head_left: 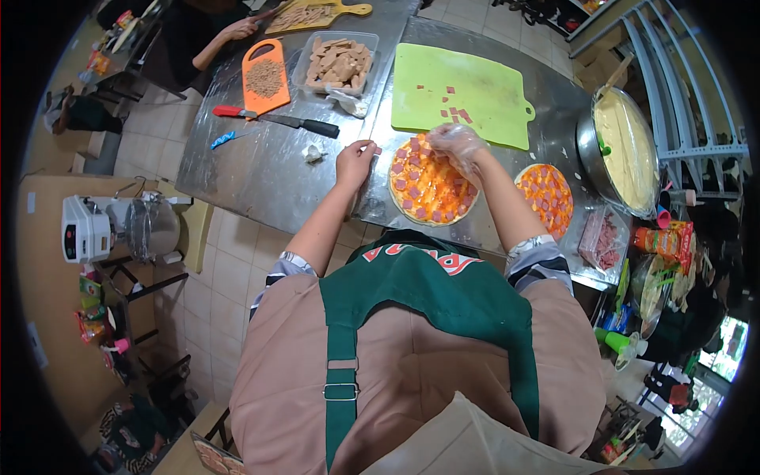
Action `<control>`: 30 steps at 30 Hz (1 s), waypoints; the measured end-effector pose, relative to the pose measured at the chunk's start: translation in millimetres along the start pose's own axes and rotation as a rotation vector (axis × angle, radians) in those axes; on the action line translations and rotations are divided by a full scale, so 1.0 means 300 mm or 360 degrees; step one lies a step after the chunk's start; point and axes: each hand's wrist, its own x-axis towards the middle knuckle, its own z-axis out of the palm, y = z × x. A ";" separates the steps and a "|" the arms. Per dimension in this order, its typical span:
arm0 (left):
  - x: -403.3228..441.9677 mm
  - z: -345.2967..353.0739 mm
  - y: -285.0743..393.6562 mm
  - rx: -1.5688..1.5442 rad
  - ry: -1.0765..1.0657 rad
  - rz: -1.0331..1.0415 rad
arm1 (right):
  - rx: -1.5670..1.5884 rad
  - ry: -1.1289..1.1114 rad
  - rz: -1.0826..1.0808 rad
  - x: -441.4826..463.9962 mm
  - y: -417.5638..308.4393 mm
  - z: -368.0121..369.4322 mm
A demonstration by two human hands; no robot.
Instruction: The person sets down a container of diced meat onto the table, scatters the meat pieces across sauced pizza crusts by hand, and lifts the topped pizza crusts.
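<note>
A round pizza with red sauce, pale streaks and square pink meat pieces lies at the table's front edge. My right hand, in a clear plastic glove, is over its upper right edge. The gloved fingers are bunched downward, and what they hold, if anything, is hidden. Left of the pizza, my bare left hand rests by the table with fingers curled together; something small may be at the fingertips. Just beyond the pizza, a green cutting board carries several cut meat pieces.
A second pizza, a tub of meat pieces and a large covered bowl stand right. A knife, an orange board and a plastic container lie left. Another person's hand works at the far left.
</note>
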 end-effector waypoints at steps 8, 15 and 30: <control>0.009 0.002 0.013 0.0863 -0.0076 0.0549 | 0.0540 0.0258 0.0020 -0.135 0.047 -0.034; 0.006 -0.008 0.020 0.0699 -0.0158 0.0211 | -0.1435 0.0099 -0.0267 -0.109 -0.028 0.054; -0.161 -0.094 0.005 -0.0851 -0.0146 -0.0664 | -0.2021 0.0004 -0.0302 -0.087 -0.180 0.142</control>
